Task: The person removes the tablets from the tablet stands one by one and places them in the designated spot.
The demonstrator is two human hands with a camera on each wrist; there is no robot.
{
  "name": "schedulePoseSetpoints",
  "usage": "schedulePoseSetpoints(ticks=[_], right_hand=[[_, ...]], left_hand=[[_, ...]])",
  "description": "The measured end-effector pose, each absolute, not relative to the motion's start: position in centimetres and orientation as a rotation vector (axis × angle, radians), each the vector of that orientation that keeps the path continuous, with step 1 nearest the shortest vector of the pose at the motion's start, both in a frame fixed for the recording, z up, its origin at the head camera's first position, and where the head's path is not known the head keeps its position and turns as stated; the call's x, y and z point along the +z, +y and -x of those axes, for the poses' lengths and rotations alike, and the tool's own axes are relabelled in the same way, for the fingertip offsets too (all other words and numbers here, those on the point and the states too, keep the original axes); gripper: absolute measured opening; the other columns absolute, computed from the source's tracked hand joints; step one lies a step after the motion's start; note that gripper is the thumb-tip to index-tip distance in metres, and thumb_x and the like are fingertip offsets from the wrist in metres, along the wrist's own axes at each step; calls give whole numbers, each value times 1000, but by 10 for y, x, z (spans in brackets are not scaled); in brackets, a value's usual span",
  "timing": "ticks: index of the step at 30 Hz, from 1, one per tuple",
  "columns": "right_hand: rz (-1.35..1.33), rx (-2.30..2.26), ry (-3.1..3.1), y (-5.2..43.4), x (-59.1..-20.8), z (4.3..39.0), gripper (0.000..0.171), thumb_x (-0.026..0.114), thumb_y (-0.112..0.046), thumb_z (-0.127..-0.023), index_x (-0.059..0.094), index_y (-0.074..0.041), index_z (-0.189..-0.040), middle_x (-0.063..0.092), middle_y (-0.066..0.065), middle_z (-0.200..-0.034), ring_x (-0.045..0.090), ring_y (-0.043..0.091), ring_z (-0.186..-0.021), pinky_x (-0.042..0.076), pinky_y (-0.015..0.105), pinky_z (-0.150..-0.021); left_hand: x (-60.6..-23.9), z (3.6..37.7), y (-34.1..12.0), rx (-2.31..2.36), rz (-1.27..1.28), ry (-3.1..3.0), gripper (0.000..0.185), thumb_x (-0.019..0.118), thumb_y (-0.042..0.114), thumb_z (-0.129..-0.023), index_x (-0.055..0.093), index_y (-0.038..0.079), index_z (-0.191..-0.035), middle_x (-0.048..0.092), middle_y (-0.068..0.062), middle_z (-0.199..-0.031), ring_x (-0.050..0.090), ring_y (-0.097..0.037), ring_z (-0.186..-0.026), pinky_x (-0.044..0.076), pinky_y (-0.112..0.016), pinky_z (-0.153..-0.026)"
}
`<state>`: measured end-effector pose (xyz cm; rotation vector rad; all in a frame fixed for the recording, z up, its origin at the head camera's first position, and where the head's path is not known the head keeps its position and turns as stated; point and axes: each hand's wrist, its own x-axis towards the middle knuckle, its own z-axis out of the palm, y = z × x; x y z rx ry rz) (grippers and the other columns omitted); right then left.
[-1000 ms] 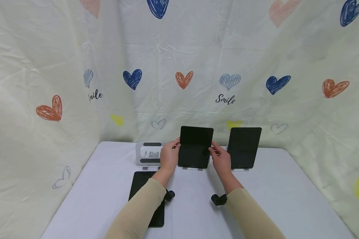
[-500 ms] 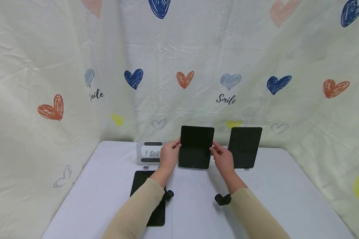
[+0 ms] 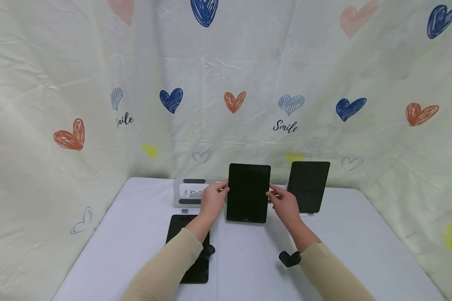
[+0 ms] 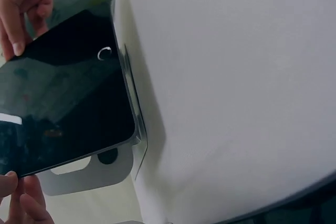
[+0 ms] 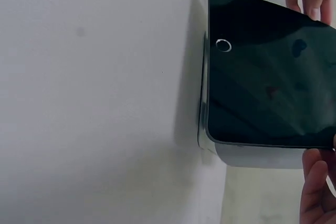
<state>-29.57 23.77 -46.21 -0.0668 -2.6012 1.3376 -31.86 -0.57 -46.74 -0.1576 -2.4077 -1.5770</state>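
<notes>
I hold a black tablet [image 3: 248, 192] upright by its side edges near the back of the white table [image 3: 354, 242]. My left hand [image 3: 222, 190] pinches its left edge and my right hand [image 3: 273, 195] pinches its right edge. The screen is dark, and the home button sits at the bottom. In the left wrist view the tablet [image 4: 63, 93] stands just in front of a silver stand [image 4: 89, 170]. The right wrist view shows the same tablet [image 5: 268, 77] with fingers on both side edges.
A second dark tablet [image 3: 308, 186] leans on a stand at the right. An empty silver stand [image 3: 190, 193] is at the left, and a third tablet [image 3: 186, 234] lies flat in front of it, partly under my left sleeve. Heart-print cloth hangs behind the table.
The tablet between my hands has come forward and slightly down, away from its stand, and looks larger. Both hands moved with it. The other tablets have stayed put.
</notes>
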Motion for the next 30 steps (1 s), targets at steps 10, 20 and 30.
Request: schedulePoseSetpoints(ticks=[10, 20, 30], right_hand=[[74, 1449, -2691, 237, -456, 277, 44, 63, -15, -98, 56, -4, -140, 69, 16, -105, 66, 38, -89, 52, 28, -63], [113, 1518, -2735, 239, -460, 264, 44, 64, -16, -97, 57, -4, -139, 68, 11, -99, 68, 32, -82, 54, 28, -63], [115, 1553, -2779, 237, -466, 251, 42, 65, -12, -96, 59, -1, -136, 69, 7, -94, 69, 29, -79, 55, 31, -64]], left_hand=[[-466, 299, -14, -1722, 149, -2509, 30, 66, 15, -96, 71, 13, -125, 73, -2, -111, 70, -13, -88, 56, -35, -78], [-467, 284, -20, -1820, 184, -2521, 29, 66, 10, -95, 71, 6, -123, 74, -4, -96, 70, -21, -81, 53, -32, -75], [-478, 272, -28, -1865, 148, -2585, 29, 66, 8, -94, 70, 3, -122, 74, -6, -97, 68, -14, -74, 49, -26, -66]])
